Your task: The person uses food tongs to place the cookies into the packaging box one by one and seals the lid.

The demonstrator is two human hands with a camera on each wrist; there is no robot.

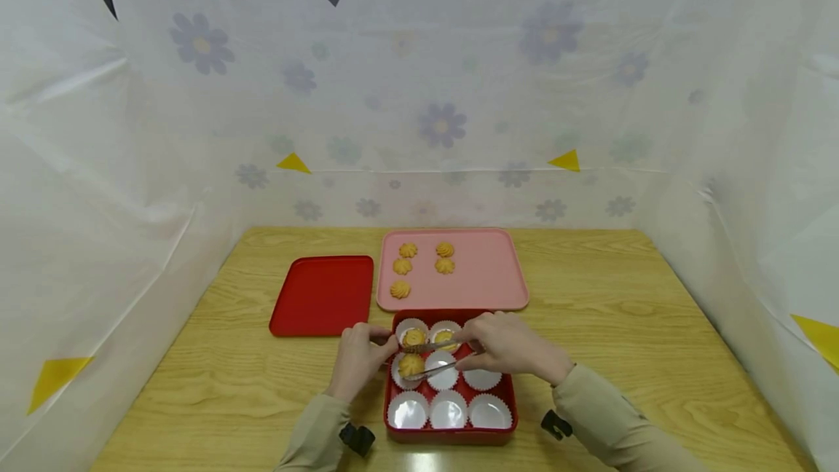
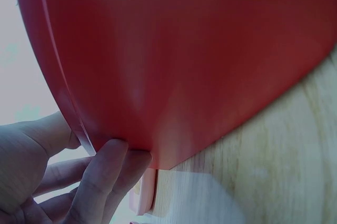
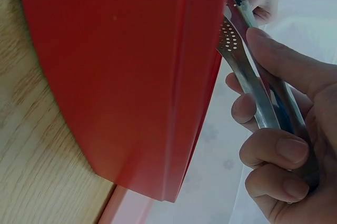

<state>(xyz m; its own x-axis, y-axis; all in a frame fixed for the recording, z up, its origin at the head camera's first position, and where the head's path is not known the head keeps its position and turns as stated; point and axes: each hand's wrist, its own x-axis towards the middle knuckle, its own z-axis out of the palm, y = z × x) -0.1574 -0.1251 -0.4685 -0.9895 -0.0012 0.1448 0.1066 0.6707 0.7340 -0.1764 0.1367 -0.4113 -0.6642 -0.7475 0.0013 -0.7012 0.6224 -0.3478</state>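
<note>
Fingers of right hand (image 1: 505, 348) curled around metal tongs (image 1: 435, 359), long axis level, tips leftward toward left hand (image 1: 360, 355).

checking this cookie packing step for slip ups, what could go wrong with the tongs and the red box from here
The right hand grips the metal tongs low over the white paper cups in the red square box; a clumsy release could tip a thin liner, or crack the swirled yellow cookie at the tips.

The left hand holds only the box's left edge, so a push from the tongs might slide it into the pink tray just behind.
</note>
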